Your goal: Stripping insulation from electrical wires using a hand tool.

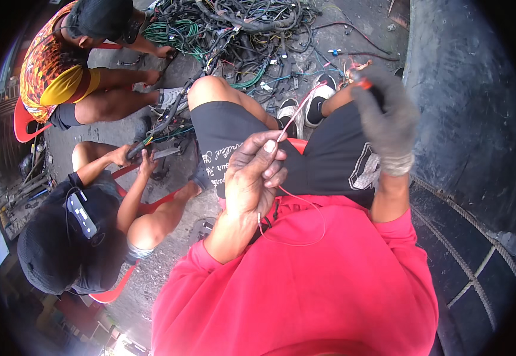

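Cable heap [228, 35] beyond a seated lap [237, 127].
Over it I see the gloved right hand [388, 118], blurred, grip unclear, by an orange thing [364, 83]; the left hand [252, 175], fingertips closed on a pink wire [294, 115]. I judge it light, bendy, best pinched along the straight stretch.

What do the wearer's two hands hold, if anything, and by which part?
The left hand pinches a reddish wire partway along, between thumb and forefinger. The gloved right hand seems to hold an orange object; blur hides which part.
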A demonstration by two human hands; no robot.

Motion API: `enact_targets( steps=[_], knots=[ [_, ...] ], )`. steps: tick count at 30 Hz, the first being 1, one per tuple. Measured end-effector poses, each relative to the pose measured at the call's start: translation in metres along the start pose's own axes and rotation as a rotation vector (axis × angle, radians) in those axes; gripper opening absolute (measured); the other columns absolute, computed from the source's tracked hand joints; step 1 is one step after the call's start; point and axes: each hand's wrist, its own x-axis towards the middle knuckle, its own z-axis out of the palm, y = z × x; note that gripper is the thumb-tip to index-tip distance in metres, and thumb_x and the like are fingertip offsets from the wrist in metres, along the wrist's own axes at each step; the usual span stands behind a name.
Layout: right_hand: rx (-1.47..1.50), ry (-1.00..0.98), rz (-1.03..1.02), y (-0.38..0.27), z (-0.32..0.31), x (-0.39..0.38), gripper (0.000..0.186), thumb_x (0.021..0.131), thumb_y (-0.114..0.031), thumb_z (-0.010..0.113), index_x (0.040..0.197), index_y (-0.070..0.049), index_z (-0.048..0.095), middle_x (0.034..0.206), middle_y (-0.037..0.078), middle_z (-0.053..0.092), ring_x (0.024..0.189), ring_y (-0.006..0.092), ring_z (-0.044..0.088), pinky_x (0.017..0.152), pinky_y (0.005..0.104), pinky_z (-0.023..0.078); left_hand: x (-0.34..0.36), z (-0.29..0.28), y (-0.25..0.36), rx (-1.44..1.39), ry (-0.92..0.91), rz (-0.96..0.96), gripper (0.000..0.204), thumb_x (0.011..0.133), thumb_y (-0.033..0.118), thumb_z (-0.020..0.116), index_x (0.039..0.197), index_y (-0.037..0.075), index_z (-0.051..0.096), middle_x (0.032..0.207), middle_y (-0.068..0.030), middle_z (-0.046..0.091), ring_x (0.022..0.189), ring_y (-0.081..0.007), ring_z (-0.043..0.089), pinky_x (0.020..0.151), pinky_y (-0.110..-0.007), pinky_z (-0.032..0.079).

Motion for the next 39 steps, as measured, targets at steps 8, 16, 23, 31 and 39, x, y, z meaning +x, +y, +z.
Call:
enact_targets(
  steps=[8, 16, 23, 31, 39],
  knots=[
    [0.153, -0.34, -0.141, -0.02, -0.002, -0.016, 0.022, 0.074, -0.006, 0.07, 0.095, -0.002, 0.062, 0.08, 0.01, 0.066, 0.067, 0.0199, 0.065, 0.06, 0.0277, 0.05, 0.008, 0.006, -0.003, -0.007, -0.013, -0.025, 0.021, 0.092, 0.004, 0.052, 0.112, 0.0, 0.056, 0.081, -0.0061, 0.057, 0.055, -0.0037, 0.038, 0.046, -0.016, 0.032],
    [0.206, -0.388, -0.299, -0.022, 0.018, -0.027, 0.029, 0.071, -0.011, 0.074, 0.097, -0.005, 0.062, 0.082, 0.012, 0.065, 0.071, 0.029, 0.065, 0.06, 0.0332, 0.05, 0.005, 0.003, -0.009, -0.022, 0.01, 0.018, 0.023, 0.092, 0.002, 0.05, 0.114, 0.0, 0.054, 0.085, -0.0081, 0.058, 0.057, -0.0034, 0.04, 0.046, -0.016, 0.033],
    [0.166, -0.407, -0.327, -0.028, 0.016, -0.023, 0.028, 0.072, -0.011, 0.073, 0.096, -0.006, 0.062, 0.08, 0.011, 0.065, 0.07, 0.0287, 0.065, 0.059, 0.0336, 0.05, 0.005, 0.004, -0.006, -0.005, 0.026, 0.029, 0.019, 0.092, 0.001, 0.051, 0.11, 0.001, 0.057, 0.083, -0.0107, 0.06, 0.056, -0.0055, 0.042, 0.046, -0.018, 0.035],
    [0.219, -0.359, -0.299, -0.024, 0.023, -0.026, 0.028, 0.071, -0.01, 0.073, 0.096, -0.006, 0.062, 0.081, 0.011, 0.065, 0.07, 0.0285, 0.064, 0.059, 0.0339, 0.05, 0.004, 0.004, -0.006, 0.06, 0.023, 0.072, 0.023, 0.092, 0.002, 0.051, 0.113, 0.0, 0.057, 0.084, -0.0085, 0.059, 0.056, -0.0037, 0.041, 0.047, -0.016, 0.033],
    [-0.066, -0.141, -0.213, -0.002, 0.007, 0.003, 0.023, 0.075, -0.005, 0.068, 0.097, -0.003, 0.062, 0.082, 0.009, 0.066, 0.068, 0.0194, 0.064, 0.06, 0.029, 0.049, -0.01, 0.008, -0.002, 0.046, 0.03, 0.014, 0.025, 0.091, 0.004, 0.053, 0.115, -0.003, 0.056, 0.08, -0.0062, 0.057, 0.055, -0.0036, 0.037, 0.046, -0.017, 0.031]
  ],
)
